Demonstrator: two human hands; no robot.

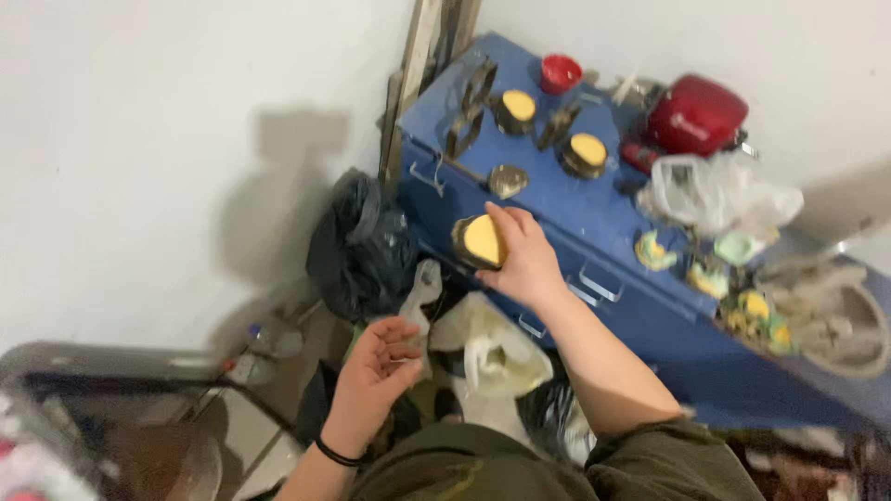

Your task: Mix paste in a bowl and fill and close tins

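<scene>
Head view: we see the right hand (522, 255) gripping a yellow-topped puck (480, 240) at the blue cabinet's (566, 199) front edge, the puck left of its fingers; the left hand (373, 368) hangs lower, loosely curled, empty, farther off.

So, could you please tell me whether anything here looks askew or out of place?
Mostly clutter. Several drawers of the blue cabinet stand pulled out unevenly, and bags are heaped on the floor below. The right hand holds a yellow-filled mould at the cabinet's edge.
</scene>
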